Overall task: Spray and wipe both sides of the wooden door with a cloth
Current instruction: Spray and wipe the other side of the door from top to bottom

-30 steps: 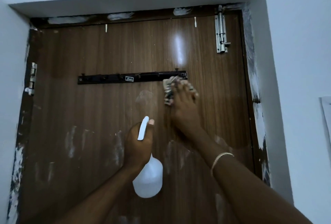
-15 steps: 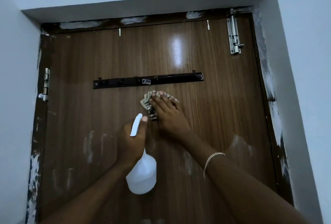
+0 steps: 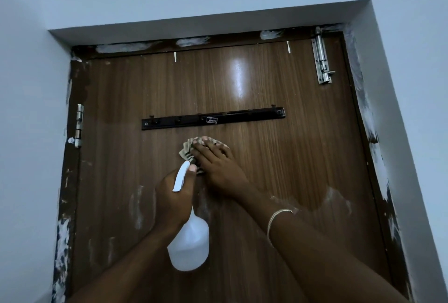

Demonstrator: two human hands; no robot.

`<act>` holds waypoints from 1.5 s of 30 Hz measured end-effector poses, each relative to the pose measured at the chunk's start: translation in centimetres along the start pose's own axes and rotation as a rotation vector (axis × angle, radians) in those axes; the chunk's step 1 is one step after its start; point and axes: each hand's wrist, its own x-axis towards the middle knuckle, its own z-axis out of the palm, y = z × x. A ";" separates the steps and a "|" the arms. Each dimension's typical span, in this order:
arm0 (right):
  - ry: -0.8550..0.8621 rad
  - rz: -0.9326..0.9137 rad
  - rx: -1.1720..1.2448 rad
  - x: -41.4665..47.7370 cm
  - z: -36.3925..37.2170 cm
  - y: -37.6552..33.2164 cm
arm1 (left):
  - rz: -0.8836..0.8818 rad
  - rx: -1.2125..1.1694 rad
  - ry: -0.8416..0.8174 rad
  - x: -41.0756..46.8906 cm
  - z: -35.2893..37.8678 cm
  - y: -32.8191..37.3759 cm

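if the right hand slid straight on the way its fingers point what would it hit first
Probably the black bar fixed across the door: the right hand, flat on the cloth, points up and slightly left, with only bare wood between.

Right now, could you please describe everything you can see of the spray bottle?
The spray bottle is white, plastic-looking, with a rounded body below and a flat trigger head above. It is held before the door, under the black bar. The left hand grips its neck, one fingertip at the head's tip, which lies near the cloth; contact is unclear.
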 end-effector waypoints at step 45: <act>-0.113 -0.173 0.077 10.3 5.5 -16.3 | 0.041 0.274 0.123 4.3 -18.4 -7.9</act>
